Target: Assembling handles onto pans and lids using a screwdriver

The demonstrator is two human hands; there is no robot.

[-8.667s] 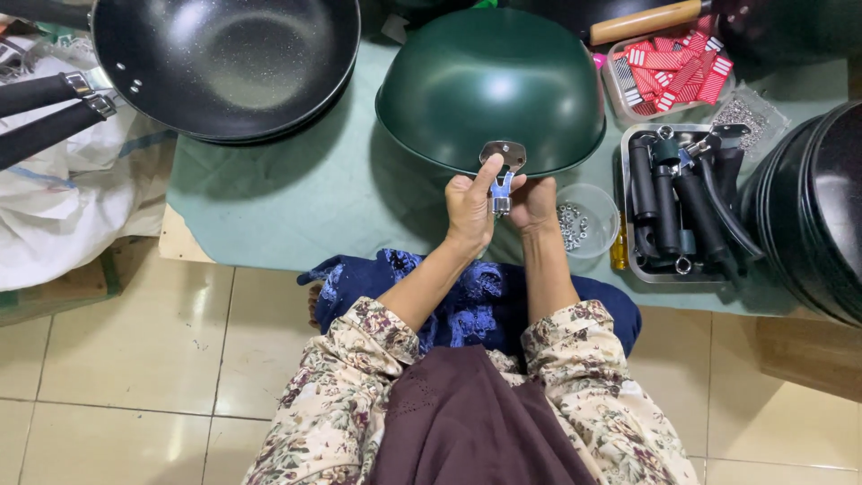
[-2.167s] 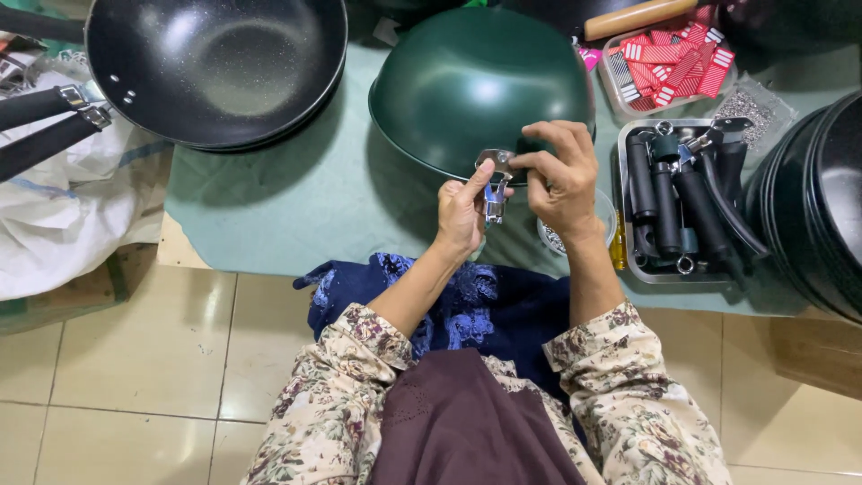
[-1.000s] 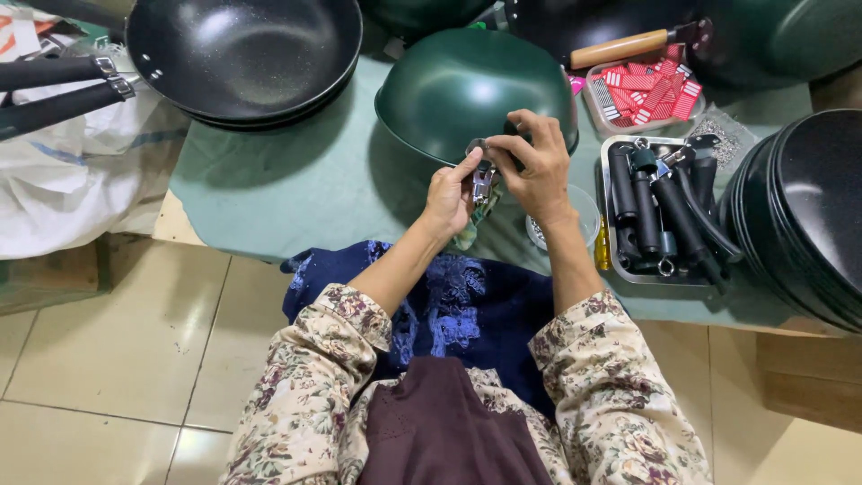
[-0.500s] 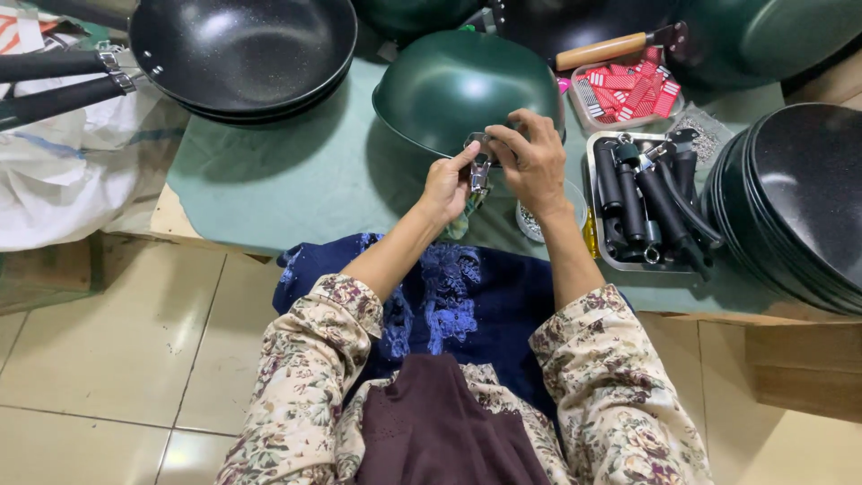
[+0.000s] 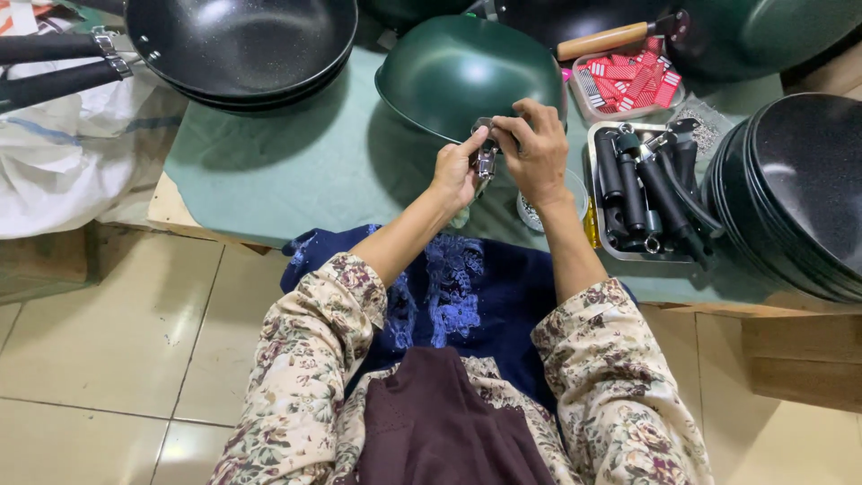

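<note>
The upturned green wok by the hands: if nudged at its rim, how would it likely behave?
The green wok lies dome-up on its rim on the green table cover, so it probably sits steady rather than rocking. The cloth-like cover may make it drag, not glide. Its glossy shell looks stiff and likely slippery to grip; both hands work at its edge.

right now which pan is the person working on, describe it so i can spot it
On the green-covered table, look straight ahead of the person. It is the dark green wok lying upside down, both hands at its near rim. Its neighbours are black pans facing up.
</note>
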